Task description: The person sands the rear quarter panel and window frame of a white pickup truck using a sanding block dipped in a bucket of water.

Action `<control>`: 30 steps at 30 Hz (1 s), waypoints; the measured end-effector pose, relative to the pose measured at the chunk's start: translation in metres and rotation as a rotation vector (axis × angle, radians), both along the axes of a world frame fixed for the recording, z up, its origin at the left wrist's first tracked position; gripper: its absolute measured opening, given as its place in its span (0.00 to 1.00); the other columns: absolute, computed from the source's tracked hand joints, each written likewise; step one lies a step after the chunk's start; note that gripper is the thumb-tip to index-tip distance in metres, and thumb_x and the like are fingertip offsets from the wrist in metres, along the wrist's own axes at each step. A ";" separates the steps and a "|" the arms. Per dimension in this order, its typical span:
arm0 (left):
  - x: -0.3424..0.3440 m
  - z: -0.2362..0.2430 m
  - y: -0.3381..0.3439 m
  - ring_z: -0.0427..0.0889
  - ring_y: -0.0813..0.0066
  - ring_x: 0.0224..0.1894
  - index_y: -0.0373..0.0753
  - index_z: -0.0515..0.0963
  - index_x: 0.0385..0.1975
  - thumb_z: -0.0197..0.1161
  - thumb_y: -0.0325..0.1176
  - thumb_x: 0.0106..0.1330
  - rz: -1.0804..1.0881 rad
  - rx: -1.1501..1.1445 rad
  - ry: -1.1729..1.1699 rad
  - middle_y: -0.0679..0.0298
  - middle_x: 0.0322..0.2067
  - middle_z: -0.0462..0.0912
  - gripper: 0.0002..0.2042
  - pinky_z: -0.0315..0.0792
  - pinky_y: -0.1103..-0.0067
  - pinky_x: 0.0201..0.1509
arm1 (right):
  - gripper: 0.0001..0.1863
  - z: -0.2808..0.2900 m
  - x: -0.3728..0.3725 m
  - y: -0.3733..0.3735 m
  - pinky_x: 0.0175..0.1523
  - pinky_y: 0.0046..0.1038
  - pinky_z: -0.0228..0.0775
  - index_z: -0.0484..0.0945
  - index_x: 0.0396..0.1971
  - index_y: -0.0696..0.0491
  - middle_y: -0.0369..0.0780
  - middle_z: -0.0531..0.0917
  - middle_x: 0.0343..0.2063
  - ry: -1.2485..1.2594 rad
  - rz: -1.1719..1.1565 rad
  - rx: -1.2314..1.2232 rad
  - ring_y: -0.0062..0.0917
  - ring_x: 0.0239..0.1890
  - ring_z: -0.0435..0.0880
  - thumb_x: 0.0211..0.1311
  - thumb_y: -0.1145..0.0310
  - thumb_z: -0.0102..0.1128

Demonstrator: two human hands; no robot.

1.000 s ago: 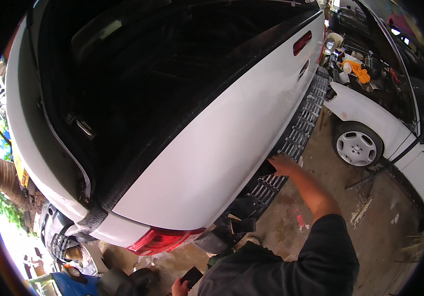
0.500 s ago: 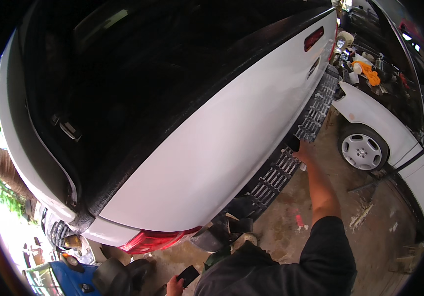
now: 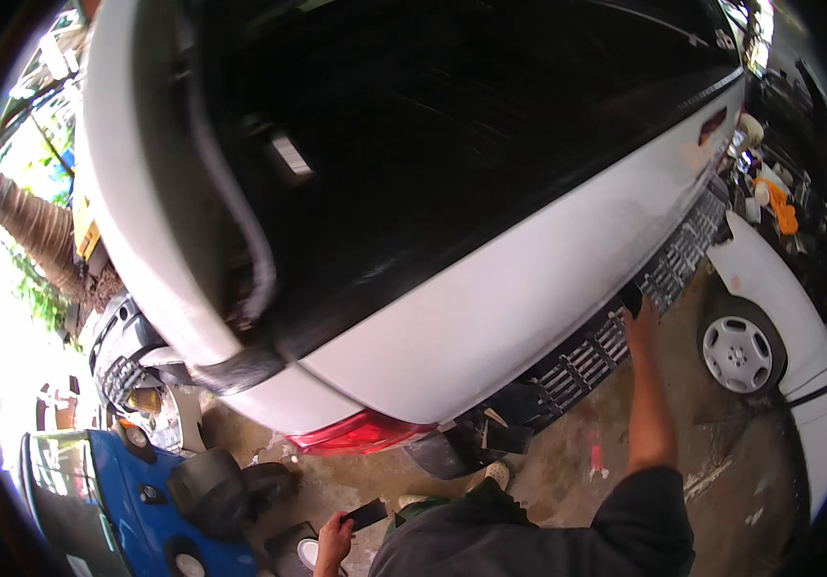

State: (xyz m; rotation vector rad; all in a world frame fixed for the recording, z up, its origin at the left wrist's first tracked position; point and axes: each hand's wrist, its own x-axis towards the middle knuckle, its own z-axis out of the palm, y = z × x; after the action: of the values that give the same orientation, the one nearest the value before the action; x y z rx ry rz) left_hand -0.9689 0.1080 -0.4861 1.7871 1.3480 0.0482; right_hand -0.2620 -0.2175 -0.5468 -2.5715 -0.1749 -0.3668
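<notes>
Low in the picture, my left hand [image 3: 335, 540] is closed on a flat, dark rectangular thing [image 3: 367, 514]; its kind does not show. My right arm reaches out to the rear bumper [image 3: 582, 361] of a white pickup, a black bumper with slatted step pads. At the bumper's outer edge, by the dark gap between two step pads, is my right hand [image 3: 639, 325]. Its fingers are small and partly hidden, so their grip is unclear. Above the bumper stands the white tailgate [image 3: 519, 298], with a red tail light [image 3: 363, 433] at its near corner.
A white car fender with a wheel [image 3: 739, 354] stands to the right, beside a cluttered area with an orange cloth [image 3: 779, 207]. A blue vehicle [image 3: 144, 495] is at lower left. Loose dark car parts [image 3: 125, 356] lie beyond the pickup's left side, near a tree trunk [image 3: 34, 226].
My view has swung left, so the pickup sits farther right in the picture and more of the blue vehicle shows. My right hand stays at the bumper; the left still holds the dark thing.
</notes>
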 end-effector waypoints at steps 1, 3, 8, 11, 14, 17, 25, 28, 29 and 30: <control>-0.001 -0.007 0.003 0.85 0.71 0.31 0.33 0.79 0.44 0.60 0.30 0.67 0.062 -0.001 -0.078 0.55 0.30 0.83 0.10 0.82 0.74 0.31 | 0.22 -0.003 -0.022 0.000 0.60 0.40 0.68 0.70 0.57 0.59 0.49 0.76 0.52 -0.037 0.143 0.320 0.43 0.54 0.76 0.66 0.68 0.58; -0.004 -0.012 0.004 0.83 0.74 0.36 0.30 0.77 0.47 0.57 0.26 0.70 0.229 -0.160 -0.299 0.58 0.36 0.83 0.10 0.85 0.74 0.34 | 0.08 -0.010 -0.107 0.025 0.45 0.28 0.73 0.75 0.43 0.57 0.40 0.80 0.34 -0.075 0.310 0.429 0.28 0.37 0.80 0.67 0.71 0.55; 0.014 0.017 0.031 0.83 0.74 0.40 0.28 0.75 0.49 0.57 0.26 0.71 0.265 -0.343 -0.614 0.60 0.38 0.83 0.11 0.84 0.74 0.39 | 0.11 0.115 -0.393 0.155 0.39 0.25 0.76 0.81 0.41 0.57 0.40 0.83 0.33 0.566 1.274 0.465 0.24 0.33 0.83 0.63 0.67 0.65; -0.005 0.033 0.054 0.83 0.73 0.41 0.29 0.75 0.50 0.58 0.27 0.72 0.127 -0.397 -0.690 0.60 0.40 0.83 0.11 0.82 0.74 0.44 | 0.26 0.107 -0.479 0.236 0.42 0.26 0.77 0.73 0.57 0.57 0.43 0.83 0.39 0.716 1.315 0.510 0.24 0.37 0.84 0.63 0.61 0.67; -0.059 0.032 0.086 0.83 0.71 0.41 0.29 0.76 0.50 0.57 0.27 0.72 0.041 -0.296 -0.701 0.60 0.40 0.83 0.11 0.81 0.74 0.46 | 0.21 0.108 -0.527 0.308 0.36 0.22 0.73 0.75 0.52 0.57 0.38 0.82 0.31 1.093 1.417 0.468 0.19 0.30 0.80 0.67 0.60 0.63; -0.114 0.041 0.116 0.83 0.72 0.41 0.30 0.74 0.52 0.57 0.26 0.72 0.143 -0.387 -0.804 0.60 0.41 0.83 0.13 0.81 0.74 0.46 | 0.16 0.122 -0.572 0.363 0.33 0.20 0.70 0.77 0.47 0.57 0.32 0.80 0.26 1.209 1.473 0.172 0.13 0.28 0.78 0.68 0.60 0.62; -0.223 0.055 0.186 0.84 0.74 0.35 0.31 0.75 0.45 0.56 0.25 0.70 0.222 -0.444 -0.808 0.59 0.35 0.84 0.08 0.80 0.77 0.40 | 0.11 0.115 -0.683 0.458 0.32 0.20 0.70 0.78 0.43 0.55 0.30 0.80 0.26 1.429 1.401 0.362 0.12 0.25 0.76 0.70 0.64 0.60; -0.249 0.040 0.215 0.83 0.75 0.32 0.30 0.76 0.45 0.56 0.25 0.71 0.129 -0.449 -0.810 0.61 0.31 0.84 0.08 0.79 0.78 0.38 | 0.19 0.108 -0.687 0.489 0.42 0.22 0.73 0.72 0.58 0.53 0.34 0.81 0.41 1.672 1.555 0.264 0.16 0.38 0.79 0.69 0.70 0.59; -0.248 0.038 0.223 0.83 0.75 0.32 0.30 0.76 0.45 0.56 0.25 0.71 0.113 -0.483 -0.805 0.61 0.31 0.84 0.08 0.79 0.78 0.39 | 0.24 0.106 -0.692 0.496 0.47 0.23 0.71 0.67 0.63 0.52 0.35 0.79 0.47 1.627 1.655 0.314 0.18 0.44 0.78 0.68 0.72 0.57; -0.247 0.038 0.232 0.83 0.75 0.32 0.30 0.76 0.45 0.56 0.25 0.71 0.097 -0.512 -0.802 0.60 0.32 0.84 0.08 0.79 0.78 0.39 | 0.29 0.108 -0.699 0.504 0.52 0.24 0.70 0.63 0.67 0.51 0.37 0.76 0.53 1.579 1.758 0.366 0.20 0.50 0.76 0.67 0.75 0.56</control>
State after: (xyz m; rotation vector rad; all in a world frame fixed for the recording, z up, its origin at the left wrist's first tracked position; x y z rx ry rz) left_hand -1.2157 0.3397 -0.4480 1.0779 0.7613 0.3928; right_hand -0.9608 0.2865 -0.4392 -0.8999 -1.2661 1.8203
